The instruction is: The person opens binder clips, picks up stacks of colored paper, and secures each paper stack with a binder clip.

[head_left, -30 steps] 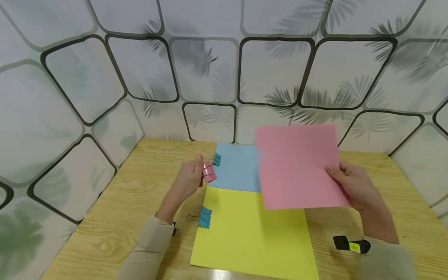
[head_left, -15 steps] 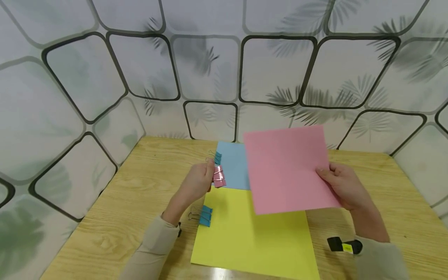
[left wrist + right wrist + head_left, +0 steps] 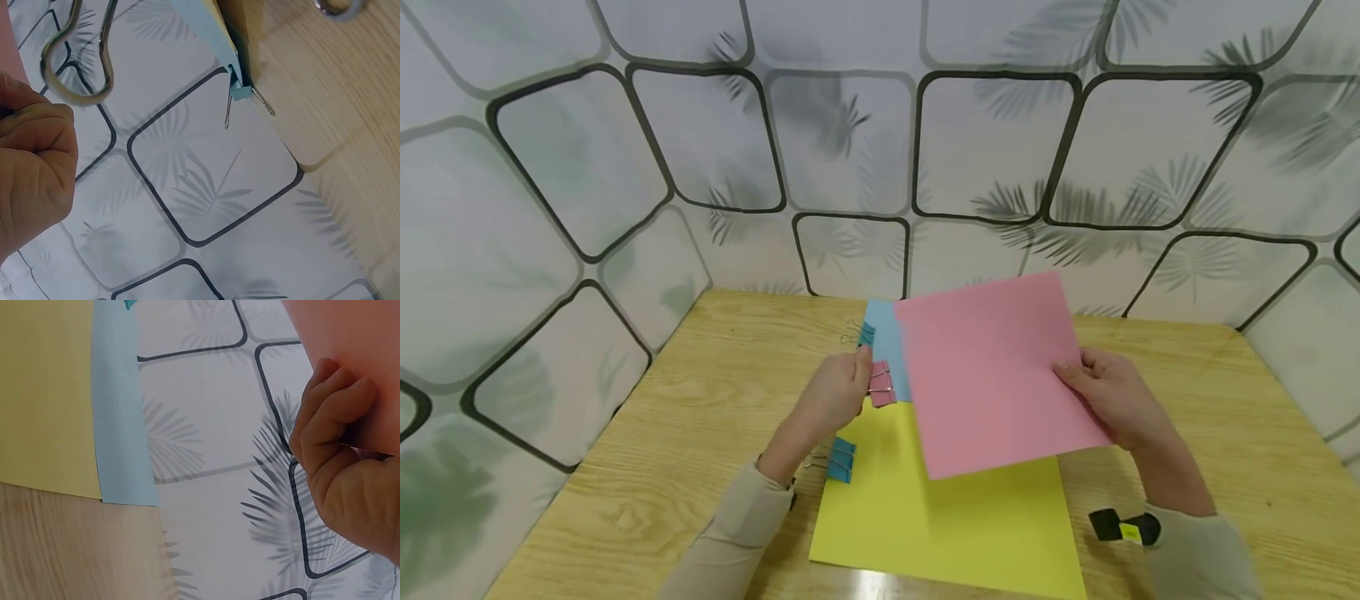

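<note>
A pink binder clip (image 3: 882, 384) is pinched in my left hand (image 3: 831, 390), its mouth side pointing right. My right hand (image 3: 1108, 398) grips the right edge of a pink sheet of paper (image 3: 992, 375), thumb on top, fingers curled beneath in the right wrist view. The sheet is raised and slightly tilted, its left edge close to the pink clip but apart from it. Below it lie a yellow sheet (image 3: 940, 533) and a blue sheet (image 3: 886, 333), partly covered. A teal binder clip (image 3: 867, 335) sits on the blue sheet's left edge; a blue binder clip (image 3: 841, 460) on the yellow one's.
The sheets lie on a wooden table (image 3: 647, 467). A patterned wall covering (image 3: 850, 142) rises behind the table and along its sides. Black bands (image 3: 1123, 527) show near my cuffs.
My right hand has brought the pink sheet left and slightly down, tilting it. My left hand has moved right with the pink binder clip, narrowing the gap. The clips on the sheets stay put.
</note>
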Demonstrator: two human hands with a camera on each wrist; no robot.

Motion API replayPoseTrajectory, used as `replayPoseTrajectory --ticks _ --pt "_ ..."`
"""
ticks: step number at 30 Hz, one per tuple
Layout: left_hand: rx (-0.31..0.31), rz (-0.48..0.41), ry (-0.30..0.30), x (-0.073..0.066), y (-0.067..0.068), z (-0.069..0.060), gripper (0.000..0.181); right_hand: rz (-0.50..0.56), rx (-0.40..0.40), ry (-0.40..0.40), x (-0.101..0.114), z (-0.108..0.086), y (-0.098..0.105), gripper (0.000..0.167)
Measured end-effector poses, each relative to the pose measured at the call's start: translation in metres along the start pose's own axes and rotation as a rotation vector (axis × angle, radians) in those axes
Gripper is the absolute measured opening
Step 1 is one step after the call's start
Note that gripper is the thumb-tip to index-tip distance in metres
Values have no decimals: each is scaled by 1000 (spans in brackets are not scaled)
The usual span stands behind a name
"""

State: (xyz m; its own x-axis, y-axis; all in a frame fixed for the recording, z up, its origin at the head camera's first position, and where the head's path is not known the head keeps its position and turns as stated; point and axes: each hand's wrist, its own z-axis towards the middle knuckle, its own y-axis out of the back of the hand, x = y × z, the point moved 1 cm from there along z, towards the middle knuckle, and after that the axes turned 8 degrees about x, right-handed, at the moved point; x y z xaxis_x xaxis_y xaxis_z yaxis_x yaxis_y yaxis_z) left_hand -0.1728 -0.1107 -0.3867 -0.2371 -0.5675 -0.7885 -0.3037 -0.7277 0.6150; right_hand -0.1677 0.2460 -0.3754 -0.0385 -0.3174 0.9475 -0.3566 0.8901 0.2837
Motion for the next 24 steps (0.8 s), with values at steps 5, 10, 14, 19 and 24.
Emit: replayPoseTrajectory --ticks 5,10,14,19,24 --pt "-13 32 -11 1 -3 1 61 -20 -6 0 0 1 -4 57" --pt "-16 37 -11 -1 -5 2 62 -32 2 10 2 1 -7 58" --pt "-14 67 -6 -3 -7 2 60 -34 9 12 4 1 -10 58" --pt "-27 98 11 -5 -8 2 59 -37 13 16 4 2 -12 57" --pt "-30 104 30 -5 -9 2 60 -46 16 7 4 2 -15 58"
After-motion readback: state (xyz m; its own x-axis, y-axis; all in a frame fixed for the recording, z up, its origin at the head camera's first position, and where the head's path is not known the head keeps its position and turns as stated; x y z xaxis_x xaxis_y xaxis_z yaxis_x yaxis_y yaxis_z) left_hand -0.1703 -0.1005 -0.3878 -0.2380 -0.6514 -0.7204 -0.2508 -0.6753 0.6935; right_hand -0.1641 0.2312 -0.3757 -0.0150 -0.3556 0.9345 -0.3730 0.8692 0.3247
